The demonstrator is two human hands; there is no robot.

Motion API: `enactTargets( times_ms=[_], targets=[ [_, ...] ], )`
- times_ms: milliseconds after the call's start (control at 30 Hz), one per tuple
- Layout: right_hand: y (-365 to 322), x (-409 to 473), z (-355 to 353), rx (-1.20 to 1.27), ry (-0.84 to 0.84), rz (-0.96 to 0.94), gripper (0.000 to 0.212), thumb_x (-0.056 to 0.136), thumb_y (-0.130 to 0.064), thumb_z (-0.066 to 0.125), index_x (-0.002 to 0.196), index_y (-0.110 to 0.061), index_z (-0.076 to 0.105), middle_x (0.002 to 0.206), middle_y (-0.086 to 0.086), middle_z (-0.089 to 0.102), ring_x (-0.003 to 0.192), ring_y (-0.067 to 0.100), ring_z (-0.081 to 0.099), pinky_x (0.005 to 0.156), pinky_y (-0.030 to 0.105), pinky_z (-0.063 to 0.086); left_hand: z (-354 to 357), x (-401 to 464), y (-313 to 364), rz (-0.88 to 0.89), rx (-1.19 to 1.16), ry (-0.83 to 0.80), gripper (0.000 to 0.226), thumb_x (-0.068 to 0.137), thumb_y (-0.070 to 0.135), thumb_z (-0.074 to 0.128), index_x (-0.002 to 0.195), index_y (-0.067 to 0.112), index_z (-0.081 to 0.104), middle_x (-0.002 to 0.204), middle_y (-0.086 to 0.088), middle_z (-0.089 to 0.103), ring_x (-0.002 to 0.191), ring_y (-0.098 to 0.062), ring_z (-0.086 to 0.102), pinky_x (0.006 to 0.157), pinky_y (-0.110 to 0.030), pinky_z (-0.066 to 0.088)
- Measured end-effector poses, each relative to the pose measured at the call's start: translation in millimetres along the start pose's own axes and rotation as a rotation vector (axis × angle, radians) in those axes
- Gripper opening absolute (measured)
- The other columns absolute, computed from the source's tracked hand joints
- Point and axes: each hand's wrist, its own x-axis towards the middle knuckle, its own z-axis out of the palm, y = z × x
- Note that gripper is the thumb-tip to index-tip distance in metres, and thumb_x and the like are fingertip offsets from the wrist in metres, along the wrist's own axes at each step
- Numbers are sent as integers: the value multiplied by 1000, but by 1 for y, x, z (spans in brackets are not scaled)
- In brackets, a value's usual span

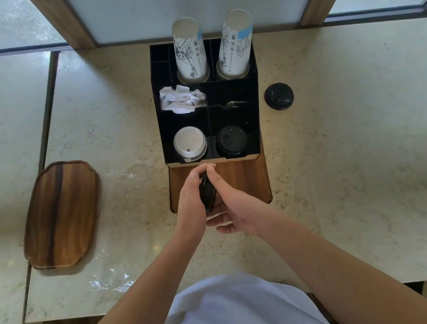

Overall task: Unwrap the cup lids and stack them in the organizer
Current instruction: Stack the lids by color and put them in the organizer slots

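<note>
Both my hands hold a small stack of black cup lids point(208, 193) on edge, just in front of the black organizer point(257, 112). My left hand point(191, 202) grips the stack from the left and my right hand point(232, 206) from the right. In the organizer's front left compartment sits a stack of white lids point(190, 143), and in the front right one a stack of black lids point(232, 140). A single black lid point(279, 96) lies on the counter to the organizer's right. Clear plastic wrap point(112, 279) lies on the counter at the lower left.
Two stacks of paper cups point(190, 51) point(235, 45) stand upside down in the organizer's back compartments, with crumpled white paper point(180, 99) in a middle one. A wooden tray point(62, 214) lies at the left. The organizer's wooden front point(244, 177) slopes toward me.
</note>
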Motion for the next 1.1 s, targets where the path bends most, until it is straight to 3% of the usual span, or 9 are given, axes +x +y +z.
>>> enactTargets(
  times_ms=[67, 133, 233, 333, 400, 500, 700, 900, 1100],
  targets=[
    [-3, 1, -3, -93, 52, 28, 123, 30, -112, 37, 99, -17, 76, 87, 0, 81, 73, 15, 79, 68, 32, 59, 2, 0, 5, -33, -73, 33, 40, 94, 52, 42, 111, 32, 72, 110, -1, 74, 104, -21, 71, 70, -27, 57],
    [-4, -1, -8, -297, 130, -38, 112, 46, -108, 29, 94, -18, 76, 82, -4, 80, 72, 14, 78, 70, 35, 61, 1, 3, 11, -124, -201, 85, 35, 91, 47, 50, 107, 26, 74, 116, -8, 72, 112, -31, 67, 77, -40, 58],
    [3, -7, -19, -694, 451, -384, 83, 67, -96, 39, 90, -22, 69, 83, -4, 72, 76, 15, 70, 68, 29, 58, -3, 9, 16, -264, -476, 59, 37, 85, 43, 62, 107, 16, 74, 119, -19, 69, 108, -38, 67, 98, -55, 54],
    [4, -16, -24, -685, 652, -758, 62, 71, -81, 60, 110, -33, 57, 108, -18, 53, 100, 5, 55, 83, 22, 50, -2, 11, 20, -373, -708, -42, 41, 94, 46, 52, 111, 17, 75, 120, -18, 70, 108, -38, 67, 98, -54, 53],
    [-2, -20, -22, -733, 636, -871, 78, 70, -78, 65, 132, -33, 52, 124, -18, 46, 118, 6, 44, 98, 23, 42, -1, 11, 20, -400, -800, -114, 44, 97, 45, 50, 121, 16, 73, 127, -17, 69, 112, -36, 68, 91, -51, 56],
    [-11, -27, -15, -855, 644, -905, 86, 70, -79, 63, 140, -31, 50, 129, -12, 48, 121, 11, 40, 104, 34, 45, 2, 7, 25, -394, -856, -175, 52, 99, 44, 50, 137, 12, 63, 139, -18, 63, 122, -35, 65, 91, -47, 57],
    [-22, -38, -19, -1084, 549, -852, 91, 72, -77, 56, 147, -26, 49, 123, -10, 47, 117, 12, 38, 105, 39, 41, -7, 5, 27, -496, -788, -217, 49, 103, 46, 45, 124, 11, 72, 125, -16, 70, 111, -32, 70, 87, -43, 59],
    [-26, -42, -28, -1112, 272, -842, 93, 81, -53, 74, 158, -20, 33, 149, -8, 48, 139, 12, 34, 115, 46, 38, -18, 8, 26, -613, -668, -240, 51, 102, 49, 45, 123, 13, 74, 119, -15, 74, 101, -32, 75, 74, -42, 60],
    [-24, -39, -29, -1110, 113, -848, 89, 82, -39, 77, 156, -33, 29, 153, -12, 45, 141, 3, 33, 115, 30, 32, -20, 11, 30, -685, -478, -296, 47, 95, 46, 50, 124, 16, 72, 115, -13, 73, 101, -34, 70, 71, -45, 57]
  ],
)
